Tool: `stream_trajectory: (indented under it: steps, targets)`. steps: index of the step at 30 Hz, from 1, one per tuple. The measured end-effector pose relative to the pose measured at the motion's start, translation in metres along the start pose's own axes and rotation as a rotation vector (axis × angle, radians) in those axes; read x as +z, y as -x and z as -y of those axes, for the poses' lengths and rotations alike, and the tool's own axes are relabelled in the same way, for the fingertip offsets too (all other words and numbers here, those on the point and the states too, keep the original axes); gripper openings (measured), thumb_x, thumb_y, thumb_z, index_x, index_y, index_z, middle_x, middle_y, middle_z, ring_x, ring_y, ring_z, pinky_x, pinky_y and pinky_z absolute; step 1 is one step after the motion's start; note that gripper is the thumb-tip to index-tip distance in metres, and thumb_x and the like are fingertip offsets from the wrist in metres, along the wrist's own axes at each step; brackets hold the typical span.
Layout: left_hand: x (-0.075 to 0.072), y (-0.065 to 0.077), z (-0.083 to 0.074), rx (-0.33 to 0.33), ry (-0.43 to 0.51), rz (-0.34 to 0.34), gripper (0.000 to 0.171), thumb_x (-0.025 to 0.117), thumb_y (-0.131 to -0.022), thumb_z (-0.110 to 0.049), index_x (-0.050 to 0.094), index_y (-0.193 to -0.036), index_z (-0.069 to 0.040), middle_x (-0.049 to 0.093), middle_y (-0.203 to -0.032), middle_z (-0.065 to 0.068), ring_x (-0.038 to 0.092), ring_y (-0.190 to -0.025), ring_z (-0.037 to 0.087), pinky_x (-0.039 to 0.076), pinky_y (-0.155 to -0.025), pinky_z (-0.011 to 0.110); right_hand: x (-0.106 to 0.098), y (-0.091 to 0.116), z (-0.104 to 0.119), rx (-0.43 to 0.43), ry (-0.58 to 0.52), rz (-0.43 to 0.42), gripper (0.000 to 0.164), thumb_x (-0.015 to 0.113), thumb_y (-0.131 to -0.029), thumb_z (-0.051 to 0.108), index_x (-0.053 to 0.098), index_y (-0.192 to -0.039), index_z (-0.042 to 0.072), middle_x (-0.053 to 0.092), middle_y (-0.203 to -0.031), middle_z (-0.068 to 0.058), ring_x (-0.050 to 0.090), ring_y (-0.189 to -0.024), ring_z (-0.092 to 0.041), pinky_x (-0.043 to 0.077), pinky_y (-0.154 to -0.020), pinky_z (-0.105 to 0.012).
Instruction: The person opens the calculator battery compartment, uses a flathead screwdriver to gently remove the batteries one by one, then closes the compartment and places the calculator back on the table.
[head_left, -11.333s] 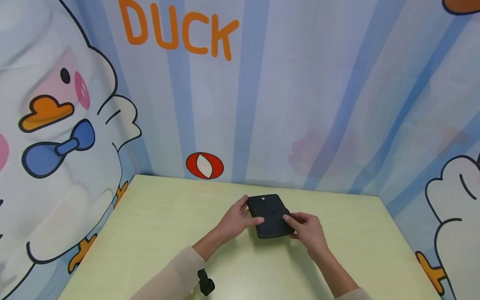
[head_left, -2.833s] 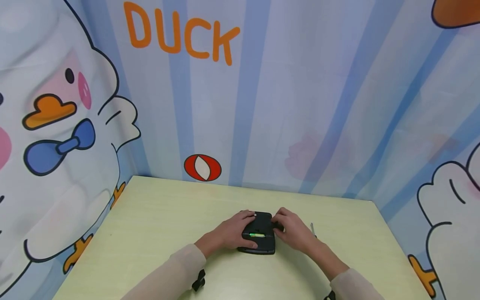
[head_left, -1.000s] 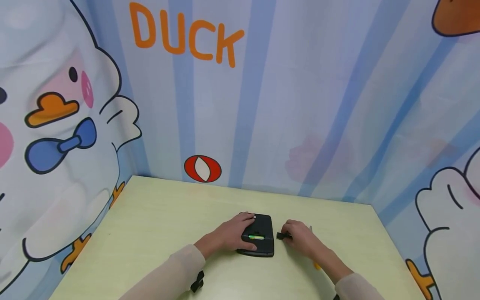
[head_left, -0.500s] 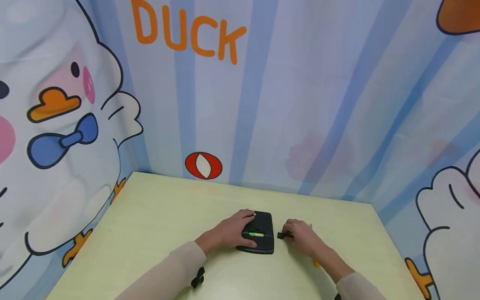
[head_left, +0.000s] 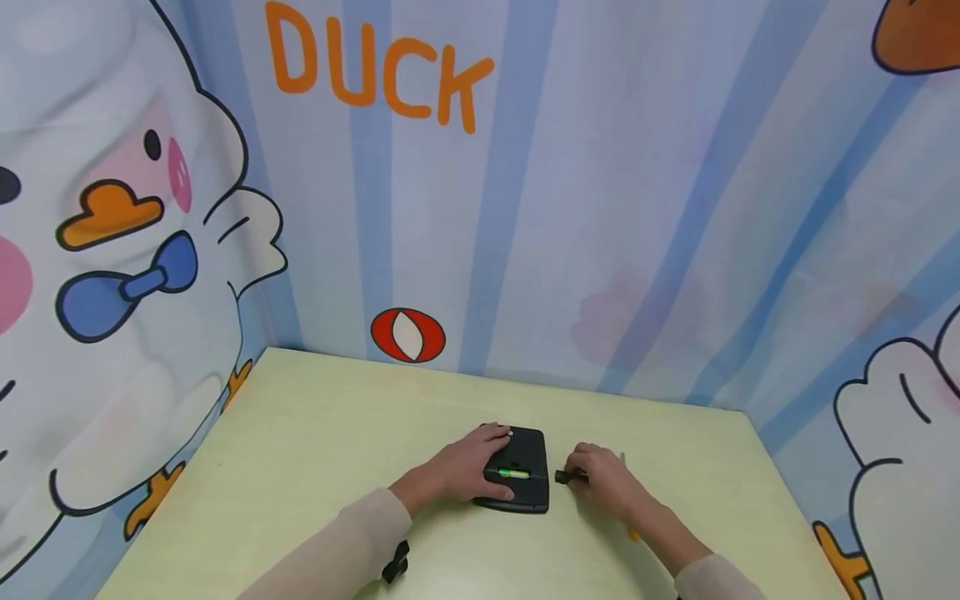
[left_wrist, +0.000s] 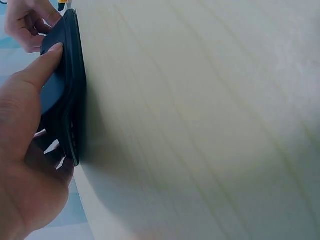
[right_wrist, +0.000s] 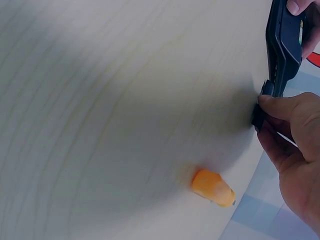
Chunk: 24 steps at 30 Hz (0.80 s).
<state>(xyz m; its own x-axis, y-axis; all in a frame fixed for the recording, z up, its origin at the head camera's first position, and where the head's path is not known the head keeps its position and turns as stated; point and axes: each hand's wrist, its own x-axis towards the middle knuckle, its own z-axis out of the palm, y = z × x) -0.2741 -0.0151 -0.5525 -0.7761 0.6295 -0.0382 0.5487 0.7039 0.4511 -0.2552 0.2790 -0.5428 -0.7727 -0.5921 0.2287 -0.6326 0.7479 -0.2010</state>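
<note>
A flat black calculator-like device (head_left: 525, 450) lies back up on the table, its battery slot uncovered. Inside the slot sits a green battery (head_left: 513, 473). My left hand (head_left: 465, 467) holds the device's left side, thumb on the near part and fingers over the far part. Just right of it, my right hand (head_left: 603, 479) pinches a small black battery cover (head_left: 562, 477) between thumb and fingers, low over the table. In the right wrist view, the battery cover (right_wrist: 260, 112) shows at my fingertips, close to the device (right_wrist: 286, 40).
Under my right forearm lies a screwdriver, largely hidden; its orange handle (head_left: 633, 533) and metal shaft (head_left: 622, 457) peek out. The handle (right_wrist: 212, 187) shows better in the right wrist view. A printed duck curtain (head_left: 420, 208) hangs behind the pale table (head_left: 337, 433).
Earlier both hands held the device with its back covered. It then came down on the table, slot uncovered, and my right hand drew the cover rightward. In the last second both hands barely moved.
</note>
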Motion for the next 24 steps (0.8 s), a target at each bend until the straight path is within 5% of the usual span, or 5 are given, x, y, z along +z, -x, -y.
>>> stream_trajectory:
  steps: [13, 24]
  targets:
    - [-0.002, -0.001, 0.000, 0.000, -0.010, 0.009, 0.095, 0.075, -0.093, -0.061, 0.040, -0.164, -0.010, 0.031, -0.172, 0.003, 0.026, -0.160, 0.025, 0.040, -0.120, 0.045, -0.009, 0.000, 0.006, -0.008, 0.038, 0.053, 0.021, 0.087, -0.082, -0.003, 0.075, -0.097, 0.005, 0.070, -0.094, -0.004, 0.068, -0.089, -0.024, 0.059, -0.082, -0.043]
    - [-0.002, -0.001, 0.001, 0.017, -0.089, 0.030, 0.094, 0.071, -0.095, -0.063, 0.038, -0.166, -0.011, 0.031, -0.172, 0.003, 0.026, -0.160, 0.024, 0.039, -0.121, 0.044, -0.023, 0.009, 0.009, 0.084, 0.083, 0.084, 0.029, 0.087, -0.088, 0.011, 0.075, -0.112, 0.002, 0.070, -0.105, -0.007, 0.067, -0.100, -0.028, 0.060, -0.085, -0.044]
